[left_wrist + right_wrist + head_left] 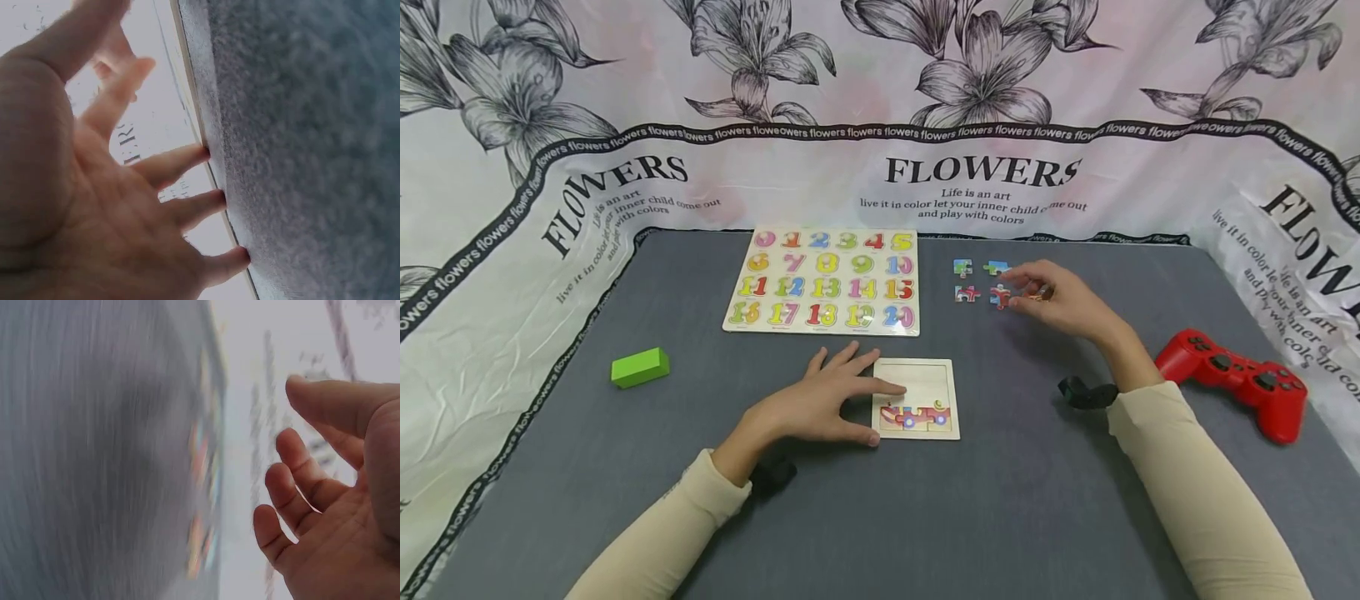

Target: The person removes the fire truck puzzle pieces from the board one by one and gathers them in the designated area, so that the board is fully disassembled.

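Observation:
My left hand (pixel 823 400) is spread out, with its thumb and index finger at the left side of a small wooden puzzle tray (pixel 955 404). Joined puzzle pieces (pixel 916 417) showing a red vehicle fill the tray's lower part; its upper part is bare. My right hand (pixel 1056 302) is over loose jigsaw pieces, its fingertips close to a red and blue piece (pixel 999 296) and a blue-green piece (pixel 997 267). Two more pieces, a green one (pixel 962 267) and a red one (pixel 967 293), lie to their left. In the right wrist view the right hand (pixel 331 487) holds nothing visible.
A number board (pixel 820 323) lies behind the tray, near the back edge. At the left is a green block (pixel 640 367). A red game controller (pixel 1236 379) lies beside my right forearm. Floral printed cloth (pixel 820 183) hangs behind the grey table (pixel 1000 517).

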Available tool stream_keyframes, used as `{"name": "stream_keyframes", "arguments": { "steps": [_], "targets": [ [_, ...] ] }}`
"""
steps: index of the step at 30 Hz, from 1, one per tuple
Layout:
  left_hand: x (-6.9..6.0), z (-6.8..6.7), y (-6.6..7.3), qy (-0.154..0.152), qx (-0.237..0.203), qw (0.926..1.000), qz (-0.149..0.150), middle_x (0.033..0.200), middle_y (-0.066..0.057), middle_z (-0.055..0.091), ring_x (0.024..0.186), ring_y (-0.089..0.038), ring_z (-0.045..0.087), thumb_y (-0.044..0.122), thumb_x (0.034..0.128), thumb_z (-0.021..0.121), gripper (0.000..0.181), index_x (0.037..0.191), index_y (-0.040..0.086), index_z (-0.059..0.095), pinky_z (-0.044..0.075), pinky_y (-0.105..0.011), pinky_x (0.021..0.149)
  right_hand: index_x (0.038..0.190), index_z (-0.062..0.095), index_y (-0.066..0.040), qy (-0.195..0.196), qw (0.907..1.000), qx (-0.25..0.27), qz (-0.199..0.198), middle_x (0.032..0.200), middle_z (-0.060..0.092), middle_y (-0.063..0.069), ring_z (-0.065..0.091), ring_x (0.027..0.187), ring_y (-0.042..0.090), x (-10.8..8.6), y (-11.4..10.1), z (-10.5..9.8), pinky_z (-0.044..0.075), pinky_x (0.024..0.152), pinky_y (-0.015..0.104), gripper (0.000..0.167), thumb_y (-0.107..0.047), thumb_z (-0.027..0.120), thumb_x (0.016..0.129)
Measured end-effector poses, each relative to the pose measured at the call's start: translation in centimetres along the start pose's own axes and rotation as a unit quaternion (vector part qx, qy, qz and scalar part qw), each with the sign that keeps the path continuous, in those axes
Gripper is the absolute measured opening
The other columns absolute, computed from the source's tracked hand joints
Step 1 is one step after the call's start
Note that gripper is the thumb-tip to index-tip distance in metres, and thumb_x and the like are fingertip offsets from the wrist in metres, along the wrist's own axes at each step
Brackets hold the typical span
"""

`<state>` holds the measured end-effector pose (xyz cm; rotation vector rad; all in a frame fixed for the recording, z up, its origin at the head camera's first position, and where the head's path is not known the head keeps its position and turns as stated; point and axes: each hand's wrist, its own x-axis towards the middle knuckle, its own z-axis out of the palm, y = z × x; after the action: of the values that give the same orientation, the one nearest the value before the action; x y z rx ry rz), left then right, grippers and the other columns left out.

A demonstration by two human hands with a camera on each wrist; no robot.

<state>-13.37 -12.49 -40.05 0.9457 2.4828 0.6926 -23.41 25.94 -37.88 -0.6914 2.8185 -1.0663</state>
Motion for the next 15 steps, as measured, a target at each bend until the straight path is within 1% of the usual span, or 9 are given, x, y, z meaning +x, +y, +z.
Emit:
{"name": "stream_keyframes", "arguments": {
  "steps": [2, 4, 7, 10, 13, 15],
  "targets": [
    [0.2, 0.0, -0.1, 0.026, 0.021, 0.9994, -0.002, 0.168, -0.008, 0.03, 0.159, -0.038, 0.011, 0.047, 0.0837, 0.082, 0.072, 0.148, 0.033, 0.053, 0.003, -0.072, 0.121, 0.127, 0.069, -0.006, -0.011, 0.9993, 0.011, -0.033, 0.117, 0.065, 0.016, 0.052, 0.094, 0.021, -0.1, -1.3, 1.0, 0.045, 0.079, 0.033, 0.032, -0.012, 0.071, 0.095],
    [0.4, 0.0, -0.2, 0.041, 0.042, 0.9982, -0.013, 0.166, -0.006, 0.034, 0.158, -0.037, 0.016, 0.049, 0.0828, 0.082, 0.077, 0.15, 0.028, 0.05, 0.008, -0.07, 0.121, 0.123, 0.07, -0.007, -0.038, 0.9974, 0.018, -0.059, 0.116, 0.068, 0.013, 0.054, 0.095, 0.02, -0.2, -2.7, 2.2, 0.046, 0.084, 0.036, 0.028, -0.013, 0.072, 0.095],
    [0.5, 0.2, -0.3, 0.047, 0.065, 0.9964, -0.028, 0.166, -0.006, 0.033, 0.158, -0.037, 0.017, 0.051, 0.0826, 0.082, 0.085, 0.154, 0.023, 0.045, 0.011, -0.069, 0.122, 0.119, 0.072, -0.01, -0.096, 0.9914, 0.026, -0.086, 0.115, 0.07, 0.008, 0.057, 0.097, 0.02, -0.3, -4.7, 4.0, 0.048, 0.086, 0.042, 0.025, -0.015, 0.073, 0.095],
    [0.3, 0.3, -0.3, 0.049, 0.078, 0.9951, -0.038, 0.165, -0.008, 0.032, 0.157, -0.039, 0.017, 0.053, 0.0826, 0.081, 0.089, 0.156, 0.021, 0.042, 0.013, -0.07, 0.121, 0.119, 0.074, -0.013, -0.154, 0.981, 0.03, -0.114, 0.112, 0.07, 0.003, 0.058, 0.098, 0.023, -0.4, -6.3, 5.8, 0.049, 0.087, 0.044, 0.025, -0.018, 0.074, 0.094],
    [0.2, 0.3, -0.2, 0.049, 0.087, 0.9942, -0.04, 0.164, -0.01, 0.031, 0.156, -0.041, 0.016, 0.056, 0.0811, 0.081, 0.094, 0.158, 0.021, 0.04, 0.013, -0.071, 0.119, 0.121, 0.074, -0.015, -0.189, 0.9723, 0.034, -0.133, 0.11, 0.069, 0.002, 0.056, 0.098, 0.023, -0.7, -7.7, 7.3, 0.049, 0.086, 0.042, 0.028, -0.019, 0.075, 0.093],
    [0.2, 0.4, -0.2, 0.043, 0.091, 0.9938, -0.046, 0.165, -0.009, 0.029, 0.156, -0.041, 0.014, 0.059, 0.0799, 0.08, 0.097, 0.159, 0.023, 0.038, 0.012, -0.071, 0.119, 0.121, 0.074, -0.016, -0.201, 0.9688, 0.032, -0.141, 0.109, 0.068, 0.002, 0.055, 0.097, 0.023, -1.0, -8.3, 8.1, 0.048, 0.085, 0.041, 0.029, -0.02, 0.075, 0.092]
  ]
}}
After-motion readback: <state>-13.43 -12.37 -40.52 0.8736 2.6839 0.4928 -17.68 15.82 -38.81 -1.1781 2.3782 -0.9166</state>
